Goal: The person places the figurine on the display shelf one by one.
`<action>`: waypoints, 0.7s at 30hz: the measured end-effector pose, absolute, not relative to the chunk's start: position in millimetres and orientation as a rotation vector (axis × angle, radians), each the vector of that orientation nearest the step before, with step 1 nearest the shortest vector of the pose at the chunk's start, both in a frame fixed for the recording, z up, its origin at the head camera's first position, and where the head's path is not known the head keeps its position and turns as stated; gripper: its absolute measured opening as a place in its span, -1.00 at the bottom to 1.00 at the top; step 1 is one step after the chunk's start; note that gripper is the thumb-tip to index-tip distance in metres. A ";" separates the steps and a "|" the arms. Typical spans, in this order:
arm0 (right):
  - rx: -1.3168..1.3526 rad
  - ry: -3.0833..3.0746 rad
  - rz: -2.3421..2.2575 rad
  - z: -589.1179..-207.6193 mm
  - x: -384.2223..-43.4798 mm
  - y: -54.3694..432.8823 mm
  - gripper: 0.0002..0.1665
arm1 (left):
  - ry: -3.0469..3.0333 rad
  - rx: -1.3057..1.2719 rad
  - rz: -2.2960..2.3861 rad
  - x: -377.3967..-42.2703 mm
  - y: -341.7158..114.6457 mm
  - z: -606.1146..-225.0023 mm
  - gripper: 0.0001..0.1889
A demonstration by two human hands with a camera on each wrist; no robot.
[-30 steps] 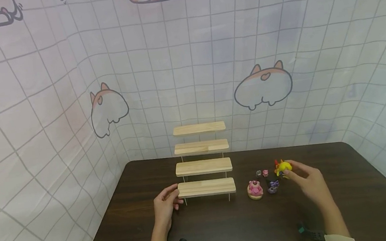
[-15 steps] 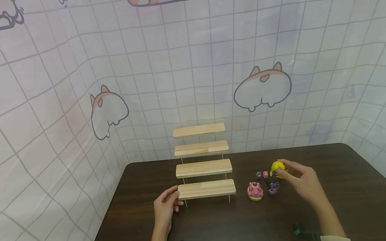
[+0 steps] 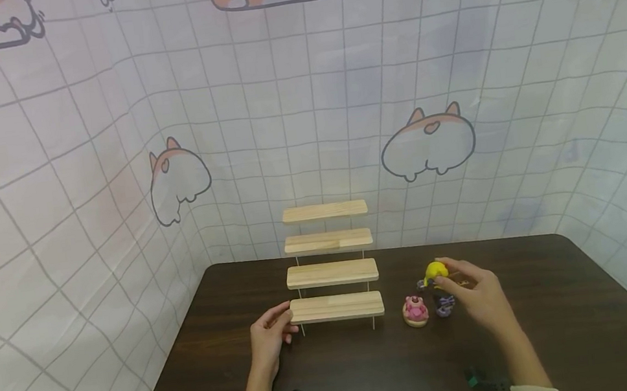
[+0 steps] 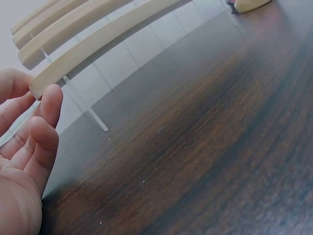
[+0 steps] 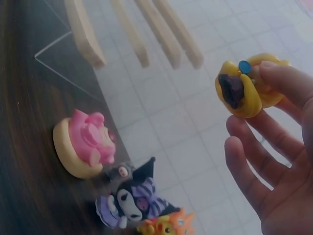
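The right hand (image 3: 479, 299) has its grip clamped on a small yellow figure (image 5: 252, 105), thumb on one side, holding it up off the worktop (image 3: 364, 372). The figure is bright and rounded, with a dark purple part (image 5: 232, 91) at one end and a round blue disc (image 5: 245, 67) by the thumb. It is to the right of the tiered wooden stand (image 3: 336, 307), near a pink bear figure (image 5: 92, 138) in a cream base. The left hand's (image 3: 269, 339) grip pinches the stand's lowest board at its left end.
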State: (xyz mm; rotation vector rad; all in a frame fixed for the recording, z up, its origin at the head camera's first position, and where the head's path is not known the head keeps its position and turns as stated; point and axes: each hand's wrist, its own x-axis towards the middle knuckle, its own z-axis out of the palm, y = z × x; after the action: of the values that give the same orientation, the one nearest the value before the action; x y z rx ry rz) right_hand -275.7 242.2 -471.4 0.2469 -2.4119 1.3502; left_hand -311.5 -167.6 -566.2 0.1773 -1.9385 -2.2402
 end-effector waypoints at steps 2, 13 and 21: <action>0.251 -2.415 1.349 -470.9 -275.6 238.8 -0.53 | -1.935 0.176 -2.246 -311.5 -167.8 -566.0 -0.70; 0.327 -2.386 1.402 -473.2 -279.1 224.5 -0.54 | -1.939 0.181 -2.248 -312.9 -169.3 -567.0 -0.69; 0.394 -2.392 1.498 -477.4 -278.5 209.0 -0.53 | -1.950 0.183 -2.233 -313.0 -169.7 -567.7 -0.67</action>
State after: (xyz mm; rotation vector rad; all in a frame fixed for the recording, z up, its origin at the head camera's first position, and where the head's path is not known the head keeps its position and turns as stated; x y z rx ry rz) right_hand -278.5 209.0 -477.4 0.3944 -2.3918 1.4975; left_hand -313.0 -169.7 -567.7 0.1829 -1.9496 -2.2335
